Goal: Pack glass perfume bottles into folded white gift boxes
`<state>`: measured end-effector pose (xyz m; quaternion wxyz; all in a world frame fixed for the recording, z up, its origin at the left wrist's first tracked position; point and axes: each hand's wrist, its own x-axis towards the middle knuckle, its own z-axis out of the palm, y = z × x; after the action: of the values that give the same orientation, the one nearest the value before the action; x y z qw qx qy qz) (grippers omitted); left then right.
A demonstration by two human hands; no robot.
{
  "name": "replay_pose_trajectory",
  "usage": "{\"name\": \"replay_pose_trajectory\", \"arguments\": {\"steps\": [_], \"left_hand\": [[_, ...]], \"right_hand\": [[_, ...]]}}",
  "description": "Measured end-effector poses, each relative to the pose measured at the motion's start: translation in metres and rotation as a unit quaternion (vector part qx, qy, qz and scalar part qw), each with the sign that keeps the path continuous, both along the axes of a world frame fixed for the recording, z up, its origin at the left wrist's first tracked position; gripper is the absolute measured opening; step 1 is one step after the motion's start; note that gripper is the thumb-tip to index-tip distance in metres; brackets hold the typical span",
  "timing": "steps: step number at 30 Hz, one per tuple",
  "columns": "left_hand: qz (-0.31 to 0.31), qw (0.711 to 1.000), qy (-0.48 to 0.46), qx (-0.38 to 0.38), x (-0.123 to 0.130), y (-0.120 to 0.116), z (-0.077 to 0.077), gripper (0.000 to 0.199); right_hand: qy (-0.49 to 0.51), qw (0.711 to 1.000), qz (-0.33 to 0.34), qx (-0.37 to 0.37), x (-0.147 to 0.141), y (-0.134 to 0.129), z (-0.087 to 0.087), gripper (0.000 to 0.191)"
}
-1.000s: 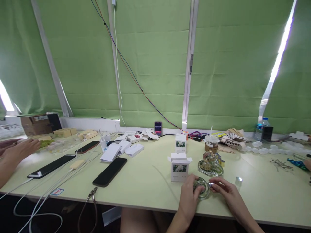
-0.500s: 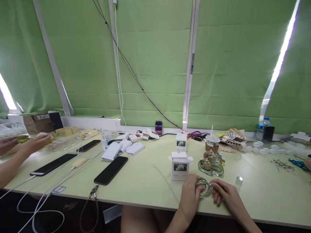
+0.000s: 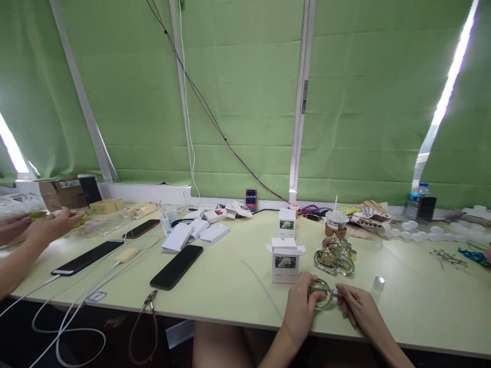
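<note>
Left hand [image 3: 298,306] grips round clear-glass bottle [image 3: 325,292] near pale-green worktop [image 3: 226,291] front edge | right hand [image 3: 356,302] pinches its silvery neck [image 3: 335,293] | risk: slack left grip could let bottle strike white flower-printed cardboard box [image 3: 284,272]

Pretty much the whole back side is green fabric-looking covering [image 3: 245,102], creased across in places, with pale uprights between the panels. The middle upright [image 3: 298,138] has a little metal plate [image 3: 305,97] on it. Daylight's blasting through a slanted gap on the right [image 3: 450,84], purplish at the edges, and another gap at far left [image 3: 12,145]. Low white ledge [image 3: 146,193] runs along the bottom. Red and blue wires [image 3: 225,139] droop diagonally across. Desk [image 3: 238,281] is a long pale yellow-green slab, super dark underneath.
</note>
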<state>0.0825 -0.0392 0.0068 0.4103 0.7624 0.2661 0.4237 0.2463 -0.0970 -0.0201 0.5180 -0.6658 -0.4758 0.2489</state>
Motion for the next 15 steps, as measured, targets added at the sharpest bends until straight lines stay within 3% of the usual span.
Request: {"name": "replay_pose_trajectory", "arguments": {"steps": [6, 10, 15], "left_hand": [[-0.003, 1.000, -0.019, -0.018, 0.000, 0.000, -0.002, 0.021], [0.015, 0.998, -0.030, -0.047, -0.001, 0.001, -0.001, 0.019], [0.019, 0.997, -0.042, -0.054, -0.001, 0.001, -0.001, 0.017]], "right_hand": [[0.017, 0.998, -0.018, 0.056, 0.005, -0.004, -0.002, 0.066], [0.018, 0.991, 0.026, 0.133, 0.011, -0.005, 0.002, 0.050], [-0.030, 0.984, 0.081, 0.153, 0.013, -0.004, 0.006, 0.032]]}}
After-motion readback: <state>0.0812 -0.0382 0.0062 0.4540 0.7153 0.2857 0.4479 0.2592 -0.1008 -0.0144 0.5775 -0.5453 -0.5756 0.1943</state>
